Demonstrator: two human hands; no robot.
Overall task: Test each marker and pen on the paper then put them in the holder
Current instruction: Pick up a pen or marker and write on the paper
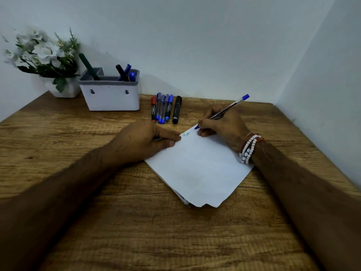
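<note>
Holder: we find the white two-compartment holder [110,94] at the back left of the wooden table [97,212]. A green marker [88,65] leans in its left compartment, and black and blue markers [123,72] stand in its right.
Row: the row of pens and markers [165,108] lies just right of the holder, long axes pointing away from us.
Left hand: the left hand [144,139] lies flat, fingers together, pressing the left corner of the paper [199,171].
Right hand: the right hand [222,125] pinches the blue ballpoint pen [227,109] in a writing grip.
Pen axis: the tip rests on the paper's far corner beside some scribbles, and the barrel slants up and right.
Relation: from the grip, the holder lies well to the far left, beyond the row. We judge the left hand nearer to it, so the right must reach across.
</note>
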